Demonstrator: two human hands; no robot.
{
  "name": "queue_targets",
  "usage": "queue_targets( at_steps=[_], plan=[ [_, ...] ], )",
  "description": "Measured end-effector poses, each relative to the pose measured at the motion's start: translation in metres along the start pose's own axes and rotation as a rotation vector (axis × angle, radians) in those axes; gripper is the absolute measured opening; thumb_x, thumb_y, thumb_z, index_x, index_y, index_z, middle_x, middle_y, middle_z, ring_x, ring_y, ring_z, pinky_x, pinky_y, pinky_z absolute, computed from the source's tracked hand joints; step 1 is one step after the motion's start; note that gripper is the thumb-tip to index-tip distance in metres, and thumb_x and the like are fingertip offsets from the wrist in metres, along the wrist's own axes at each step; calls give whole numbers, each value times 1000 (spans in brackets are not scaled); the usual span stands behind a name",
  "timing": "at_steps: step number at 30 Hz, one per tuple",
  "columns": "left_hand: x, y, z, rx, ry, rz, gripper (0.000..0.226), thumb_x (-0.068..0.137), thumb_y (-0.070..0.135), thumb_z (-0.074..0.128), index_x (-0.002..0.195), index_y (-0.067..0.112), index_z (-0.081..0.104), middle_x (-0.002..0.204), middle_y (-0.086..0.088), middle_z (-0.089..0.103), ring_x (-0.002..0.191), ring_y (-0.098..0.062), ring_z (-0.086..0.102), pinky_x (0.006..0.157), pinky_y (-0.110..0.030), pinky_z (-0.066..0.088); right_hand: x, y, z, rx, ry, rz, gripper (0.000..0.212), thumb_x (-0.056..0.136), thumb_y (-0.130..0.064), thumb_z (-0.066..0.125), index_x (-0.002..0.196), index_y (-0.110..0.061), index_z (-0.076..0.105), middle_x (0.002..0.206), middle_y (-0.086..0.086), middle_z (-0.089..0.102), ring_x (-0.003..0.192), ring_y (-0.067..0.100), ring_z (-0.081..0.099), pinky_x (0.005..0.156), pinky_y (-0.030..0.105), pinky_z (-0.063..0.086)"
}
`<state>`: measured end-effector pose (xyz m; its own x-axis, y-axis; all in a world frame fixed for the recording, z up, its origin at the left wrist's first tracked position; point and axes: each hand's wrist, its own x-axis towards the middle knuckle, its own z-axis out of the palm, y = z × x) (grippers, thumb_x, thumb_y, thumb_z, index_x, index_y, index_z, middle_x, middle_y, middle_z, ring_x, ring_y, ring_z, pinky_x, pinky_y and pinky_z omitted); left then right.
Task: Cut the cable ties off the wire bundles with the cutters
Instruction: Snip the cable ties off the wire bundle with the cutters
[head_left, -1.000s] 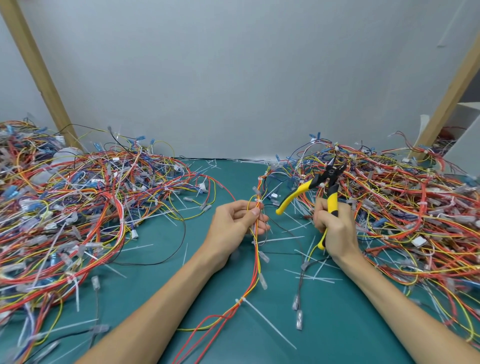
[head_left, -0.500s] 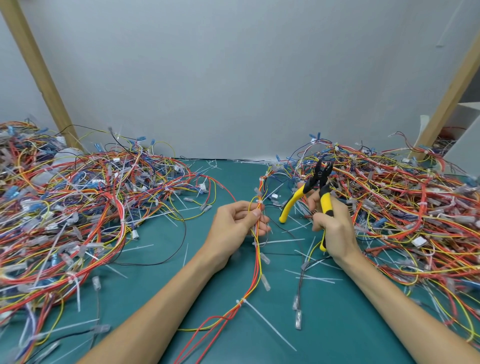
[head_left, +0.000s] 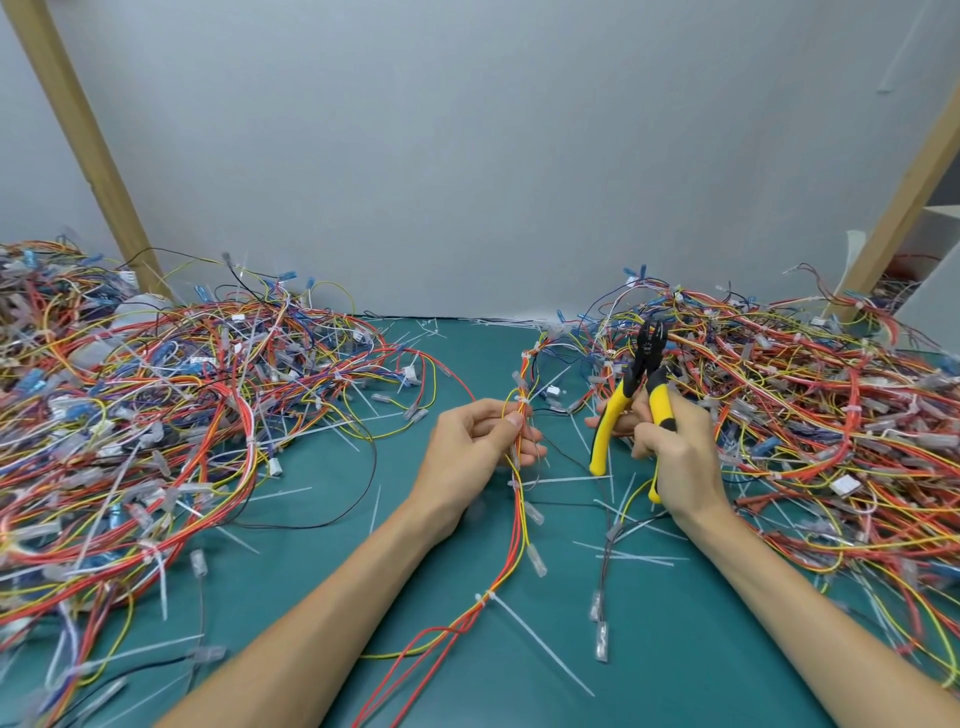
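My left hand (head_left: 472, 441) pinches a thin bundle of red, orange and yellow wires (head_left: 517, 525) near a white cable tie (head_left: 522, 401) just above my fingertips. The bundle runs down the green mat to another white tie (head_left: 483, 603) with a long tail. My right hand (head_left: 675, 447) grips the yellow-handled cutters (head_left: 631, 395), held upright with black jaws pointing up and away, to the right of the bundle and apart from it. The handles are spread a little.
A big heap of tied wire bundles (head_left: 810, 415) lies to the right, another heap (head_left: 130, 415) to the left. Cut white tie scraps (head_left: 623, 556) litter the green mat (head_left: 675, 649). Slanted wooden posts (head_left: 93, 156) stand at both back corners before a grey wall.
My right hand has swung the cutters from tilted right to upright and drawn the handles closer together, shifting slightly left toward the bundle. My left hand keeps its pinch on the wires.
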<state>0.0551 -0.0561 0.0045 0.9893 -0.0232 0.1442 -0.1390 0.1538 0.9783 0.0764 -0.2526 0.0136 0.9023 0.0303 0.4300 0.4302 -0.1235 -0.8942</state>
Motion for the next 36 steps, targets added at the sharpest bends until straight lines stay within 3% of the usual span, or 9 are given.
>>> queue_targets(
  at_steps=[3, 7, 9, 12, 15, 20, 25, 30, 36],
  plan=[
    [3, 3, 0, -27, -45, -56, 19, 96, -3, 46, 100, 2, 64, 86, -12, 71, 75, -18, 71, 65, -21, 55, 3, 3, -1, -17, -3, -3, 19, 55, -1, 47, 62, -11, 32, 65, 1, 64, 88, 24, 73, 78, 43, 51],
    [9, 12, -6, 85, -148, -149, 38, 88, -8, 40, 103, 13, 68, 102, -8, 73, 96, -15, 68, 76, -19, 53, 3, 2, 0, -40, -18, -3, 19, 55, -1, 46, 63, -11, 32, 60, -16, 61, 76, 10, 70, 68, 30, 46],
    [10, 16, -13, 373, -159, -145, 40, 89, -5, 42, 105, 21, 69, 104, -3, 73, 97, -12, 63, 84, -19, 50, 3, 4, -1, -37, 1, 6, 18, 54, -2, 47, 62, -9, 33, 61, -8, 61, 79, 16, 71, 66, 26, 47],
    [10, 27, -25, 867, -126, -86, 29, 93, 12, 49, 112, 23, 66, 106, -3, 72, 99, -18, 64, 89, -27, 45, 4, 7, -2, -43, 34, 25, 18, 53, -6, 49, 61, -2, 33, 77, 33, 57, 86, 39, 68, 70, 48, 53],
    [6, 44, -30, 1301, -91, -68, 26, 96, 25, 47, 110, 9, 63, 111, -10, 67, 104, -27, 62, 85, -30, 47, 4, 8, -3, -119, 49, 30, 14, 55, -7, 51, 55, -12, 38, 69, 31, 50, 78, 49, 60, 70, 65, 48],
    [-11, 62, -12, 1228, -421, -519, 69, 90, 69, 40, 73, 7, 65, 57, 2, 69, 49, -13, 67, 57, -24, 58, 4, 12, -3, -204, 68, 27, 15, 62, -8, 51, 62, 0, 39, 67, 31, 47, 73, 51, 58, 63, 66, 48],
    [-18, 49, -1, 1549, -380, -277, 49, 83, 58, 61, 61, 14, 57, 56, 2, 64, 60, -18, 69, 69, -27, 57, 2, 8, -1, -241, 43, 3, 9, 68, -6, 53, 71, -1, 45, 71, 30, 53, 73, 51, 58, 64, 64, 50],
    [-11, 41, -8, 929, -343, -344, 28, 97, 15, 53, 73, 6, 62, 73, -9, 73, 58, -16, 68, 57, -24, 58, 0, 6, -1, -287, 46, -63, 34, 75, 5, 56, 78, -28, 49, 63, -5, 60, 60, 16, 62, 56, 29, 50],
    [-1, 25, -8, 192, -212, -496, 29, 105, 17, 39, 108, -6, 57, 77, -11, 72, 59, -14, 68, 56, -26, 57, -2, 3, -1, -200, -16, -83, 23, 71, -6, 51, 92, -16, 52, 78, 16, 64, 75, 45, 63, 70, 60, 52]
  ],
)
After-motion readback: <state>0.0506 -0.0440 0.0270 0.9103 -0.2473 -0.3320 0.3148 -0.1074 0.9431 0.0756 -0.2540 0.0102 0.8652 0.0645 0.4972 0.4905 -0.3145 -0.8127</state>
